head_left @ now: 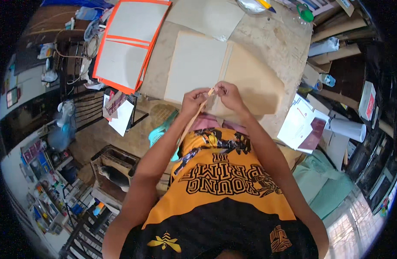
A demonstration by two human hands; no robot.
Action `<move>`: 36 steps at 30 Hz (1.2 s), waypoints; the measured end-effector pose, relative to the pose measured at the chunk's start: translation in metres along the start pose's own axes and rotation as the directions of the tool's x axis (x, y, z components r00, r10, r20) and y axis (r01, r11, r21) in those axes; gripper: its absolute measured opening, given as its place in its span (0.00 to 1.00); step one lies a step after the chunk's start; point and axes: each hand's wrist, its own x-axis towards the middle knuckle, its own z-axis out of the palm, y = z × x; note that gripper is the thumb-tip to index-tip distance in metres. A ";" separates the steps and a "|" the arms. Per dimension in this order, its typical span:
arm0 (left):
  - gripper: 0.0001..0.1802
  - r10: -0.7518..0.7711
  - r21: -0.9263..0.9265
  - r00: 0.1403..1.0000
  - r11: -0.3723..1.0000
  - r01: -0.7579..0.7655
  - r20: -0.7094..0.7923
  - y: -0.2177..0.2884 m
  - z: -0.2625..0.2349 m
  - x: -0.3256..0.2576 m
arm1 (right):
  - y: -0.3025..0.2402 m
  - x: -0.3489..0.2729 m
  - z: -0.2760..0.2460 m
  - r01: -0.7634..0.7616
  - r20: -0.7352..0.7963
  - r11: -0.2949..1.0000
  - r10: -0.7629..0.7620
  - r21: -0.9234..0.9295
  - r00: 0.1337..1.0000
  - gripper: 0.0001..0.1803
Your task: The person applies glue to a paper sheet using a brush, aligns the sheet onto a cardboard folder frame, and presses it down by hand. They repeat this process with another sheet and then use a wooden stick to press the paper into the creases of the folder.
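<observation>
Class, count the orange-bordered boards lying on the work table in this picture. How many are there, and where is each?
2. One orange-bordered board lies at the table's far left corner; the other lies just nearer the person, partly under it. More may be hidden beneath.

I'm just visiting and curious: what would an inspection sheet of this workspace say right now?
Surface: worn pale table, mostly covered with sheets.
Job's things: thin tan strip pinched by both hands, above a brown paper sheet beside a white board.
Clutter: orange-edged boards, loose white papers, green tape roll.
Grippers: left hand and right hand, both closed on the strip.
Cables: loops of cord at the table's left.
Surroundings: crowded shelves, cardboard rolls, turquoise stool.
</observation>
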 end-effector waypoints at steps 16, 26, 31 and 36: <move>0.13 0.451 0.814 0.872 0.426 -0.395 0.187 0.096 -0.064 0.120 | -0.018 -0.048 -0.072 -0.143 -0.520 0.973 0.027 -0.184 0.854 0.09; 0.18 0.577 0.933 0.736 -0.268 -0.240 0.355 0.075 -0.100 0.175 | 0.016 -0.121 -0.125 -0.305 -0.542 0.951 0.236 -0.041 0.807 0.45; 0.30 0.332 0.629 0.567 -0.115 -0.769 0.753 0.043 0.033 0.103 | -0.004 -0.116 -0.115 -0.346 -0.579 0.938 0.291 0.016 0.762 0.45; 0.44 0.072 0.720 0.743 -0.326 -0.613 0.665 -0.008 0.071 0.071 | 0.024 -0.120 -0.115 -0.230 -0.483 0.968 0.155 -0.101 0.862 0.41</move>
